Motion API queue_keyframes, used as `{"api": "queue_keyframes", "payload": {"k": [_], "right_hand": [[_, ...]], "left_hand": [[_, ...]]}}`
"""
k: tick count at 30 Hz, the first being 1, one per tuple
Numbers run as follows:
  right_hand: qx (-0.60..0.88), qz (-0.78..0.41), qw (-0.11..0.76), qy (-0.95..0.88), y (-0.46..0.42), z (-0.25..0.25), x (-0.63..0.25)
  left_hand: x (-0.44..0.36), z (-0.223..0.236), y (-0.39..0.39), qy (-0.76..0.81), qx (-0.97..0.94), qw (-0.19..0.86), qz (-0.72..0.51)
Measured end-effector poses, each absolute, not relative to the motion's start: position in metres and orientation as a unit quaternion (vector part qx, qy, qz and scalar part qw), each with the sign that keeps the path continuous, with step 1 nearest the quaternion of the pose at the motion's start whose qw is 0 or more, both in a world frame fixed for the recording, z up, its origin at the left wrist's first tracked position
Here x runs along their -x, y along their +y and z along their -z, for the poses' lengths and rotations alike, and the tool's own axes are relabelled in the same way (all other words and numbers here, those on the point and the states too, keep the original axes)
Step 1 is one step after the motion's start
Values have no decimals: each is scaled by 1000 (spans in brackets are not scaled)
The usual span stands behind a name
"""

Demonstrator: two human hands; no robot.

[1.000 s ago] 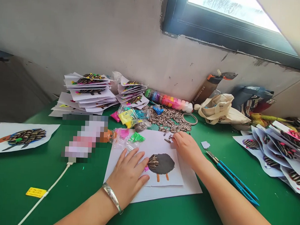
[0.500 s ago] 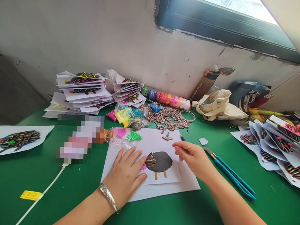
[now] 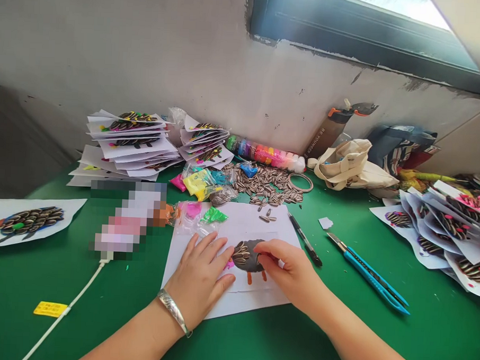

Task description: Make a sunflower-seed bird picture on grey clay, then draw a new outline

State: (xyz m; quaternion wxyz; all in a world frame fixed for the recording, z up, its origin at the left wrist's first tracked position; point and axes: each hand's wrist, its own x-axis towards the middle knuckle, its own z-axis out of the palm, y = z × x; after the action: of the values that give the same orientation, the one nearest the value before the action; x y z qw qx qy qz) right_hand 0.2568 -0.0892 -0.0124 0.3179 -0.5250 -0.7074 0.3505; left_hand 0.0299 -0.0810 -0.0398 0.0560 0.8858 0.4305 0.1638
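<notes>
My left hand (image 3: pixel 201 279) lies flat with fingers spread on the left part of a small white sheet (image 3: pixel 240 297). Beside its fingertips is a black clay oval (image 3: pixel 250 261) with orange legs and a bit of pink at its left end. Striped sunflower seeds (image 3: pixel 242 254) overlap on the oval's left part. Over the right part of the oval, my right hand (image 3: pixel 289 270) pinches a sunflower seed, mostly hidden by the fingers. A larger white sheet (image 3: pixel 238 222) lies underneath, with a few loose seeds (image 3: pixel 267 218) near its top.
Behind are a seed pile (image 3: pixel 263 183) and bagged coloured clay (image 3: pixel 200 184). A black pen (image 3: pixel 307 241) and a blue utility knife (image 3: pixel 373 276) lie to the right. Stacks of seed pictures stand at back left (image 3: pixel 132 149) and right (image 3: pixel 448 226). A white cable (image 3: pixel 84 290) runs at left.
My right hand has moved left and down, from beside the sheet onto the black oval's right part, uncovering the pen. My left hand has stayed in place.
</notes>
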Motion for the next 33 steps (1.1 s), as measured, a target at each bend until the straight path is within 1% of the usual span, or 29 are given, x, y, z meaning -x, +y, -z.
{"api": "queue_keyframes", "payload": {"k": [5, 15, 21, 28, 33], "right_hand": [[512, -309, 317, -736, -89, 20, -250], [501, -152, 313, -793, -89, 28, -247], [507, -130, 294, -800, -88, 30, -244], [510, -111, 312, -794, -92, 35, -238], [518, -110, 307, -791, -93, 37, -235]], "left_hand": [[-30, 40, -81, 430, -887, 54, -157], [-31, 38, -81, 431, -887, 52, -154], [-31, 38, -82, 432, -887, 55, -155], [-32, 39, -82, 432, -885, 52, -164], [-32, 40, -83, 434, -881, 55, -178]]}}
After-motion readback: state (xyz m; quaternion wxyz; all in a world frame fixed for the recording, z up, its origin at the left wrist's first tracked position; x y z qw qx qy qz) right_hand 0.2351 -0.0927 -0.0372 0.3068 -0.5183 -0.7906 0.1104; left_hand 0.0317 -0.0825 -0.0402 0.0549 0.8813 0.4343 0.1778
